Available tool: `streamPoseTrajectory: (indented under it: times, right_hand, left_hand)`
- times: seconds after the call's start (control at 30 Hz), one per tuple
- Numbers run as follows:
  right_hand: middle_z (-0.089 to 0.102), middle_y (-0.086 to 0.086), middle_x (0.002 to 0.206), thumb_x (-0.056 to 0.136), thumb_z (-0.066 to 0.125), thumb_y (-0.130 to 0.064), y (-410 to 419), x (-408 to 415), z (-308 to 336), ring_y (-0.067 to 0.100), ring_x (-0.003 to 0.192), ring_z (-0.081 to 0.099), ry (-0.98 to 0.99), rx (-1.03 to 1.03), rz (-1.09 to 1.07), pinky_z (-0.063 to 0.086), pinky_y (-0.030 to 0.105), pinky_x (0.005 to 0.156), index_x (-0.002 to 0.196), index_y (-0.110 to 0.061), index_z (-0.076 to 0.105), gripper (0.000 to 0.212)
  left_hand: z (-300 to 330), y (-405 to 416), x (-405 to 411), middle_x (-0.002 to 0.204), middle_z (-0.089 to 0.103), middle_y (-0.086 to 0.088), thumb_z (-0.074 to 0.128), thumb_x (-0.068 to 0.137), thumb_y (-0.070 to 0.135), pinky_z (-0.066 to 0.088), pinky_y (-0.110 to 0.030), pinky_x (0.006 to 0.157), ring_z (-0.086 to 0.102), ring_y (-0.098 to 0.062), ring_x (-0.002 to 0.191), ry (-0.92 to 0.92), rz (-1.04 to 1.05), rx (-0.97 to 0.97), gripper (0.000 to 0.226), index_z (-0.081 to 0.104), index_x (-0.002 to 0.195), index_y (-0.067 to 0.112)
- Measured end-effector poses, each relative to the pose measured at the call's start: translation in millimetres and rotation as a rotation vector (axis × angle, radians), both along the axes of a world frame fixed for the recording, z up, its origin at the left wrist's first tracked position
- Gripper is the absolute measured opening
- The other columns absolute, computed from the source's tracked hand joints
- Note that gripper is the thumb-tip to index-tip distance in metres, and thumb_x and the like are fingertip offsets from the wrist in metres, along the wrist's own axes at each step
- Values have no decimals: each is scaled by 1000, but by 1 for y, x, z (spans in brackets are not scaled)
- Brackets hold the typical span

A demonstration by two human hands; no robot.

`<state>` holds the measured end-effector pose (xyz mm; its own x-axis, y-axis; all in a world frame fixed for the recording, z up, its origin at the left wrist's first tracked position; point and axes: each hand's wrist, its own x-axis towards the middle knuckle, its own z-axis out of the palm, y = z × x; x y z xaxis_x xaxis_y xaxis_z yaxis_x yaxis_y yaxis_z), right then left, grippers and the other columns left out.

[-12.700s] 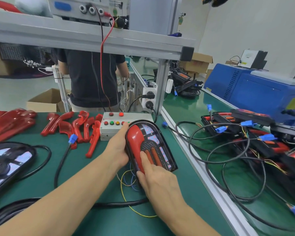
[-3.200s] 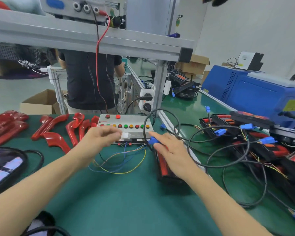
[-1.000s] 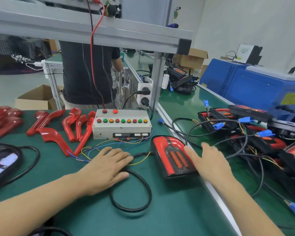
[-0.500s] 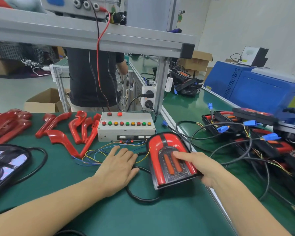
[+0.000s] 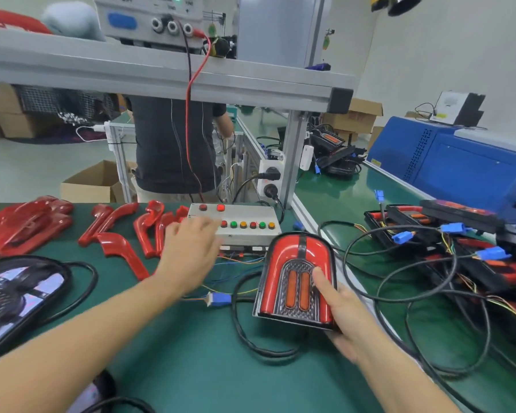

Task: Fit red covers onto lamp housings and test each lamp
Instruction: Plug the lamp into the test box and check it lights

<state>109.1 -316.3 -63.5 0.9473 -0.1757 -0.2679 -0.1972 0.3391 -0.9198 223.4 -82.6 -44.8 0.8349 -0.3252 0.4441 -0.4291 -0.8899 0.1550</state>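
Red cover sections sat fitted on the lamp housing (image 5: 298, 281), which lay on the counter (image 5: 209, 362) just in front of the test box (image 5: 245, 226). The right hand (image 5: 344, 312) gripped its right edge, thumb on the face. The left hand (image 5: 189, 248), fingers loosely spread and blurred, held nothing, over the box's buttons. Testing appeared underway; the next move called for pressing a button.

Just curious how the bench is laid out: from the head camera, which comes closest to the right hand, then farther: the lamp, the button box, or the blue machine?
1. Lamp: in the right hand, at bench centre.
2. Button box: behind the lamp, under the left hand.
3. Blue machine: far right, at the back.
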Motion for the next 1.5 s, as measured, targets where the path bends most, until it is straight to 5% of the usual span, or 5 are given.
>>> streamPoseTrajectory:
  times: [0.23,0.43,0.63,1.03,1.5]
  right_hand:
    - [73,4,111,77,43,-71,5,0,-8,22,102,70,-110,-52,-45,60,36,77,121,-24,62,67]
    - [74,2,110,77,35,-74,3,-1,-14,20,102,70,-110,-11,-60,60,32,75,121,-27,62,69]
    - [73,5,110,80,36,-70,2,0,-19,22,101,71,-155,15,-66,60,34,74,122,-25,61,67]
    - [73,7,112,83,37,-67,1,1,-23,22,102,70,-169,68,-63,59,29,69,115,-26,67,60]
    - [73,5,112,84,35,-66,-2,-3,-21,21,102,70,-175,97,-67,59,29,70,121,-24,62,62]
  left_hand:
    - [4,22,47,139,43,-5,45,89,21,25,-47,107,36,-27,128,205,286,316,53,38,141,22]
    - [0,24,47,135,48,3,47,86,24,17,-46,104,42,-21,122,-9,272,457,52,42,138,28]
    - [2,21,51,142,42,1,52,89,19,15,-44,108,26,-25,132,123,311,159,45,53,130,37]
    - [3,-53,32,160,-4,-3,44,88,24,-10,-62,109,-10,-27,146,203,132,208,72,9,149,38]
    - [-1,-95,29,159,-13,-10,46,85,56,-11,-70,104,-15,-43,142,452,233,111,75,7,148,45]
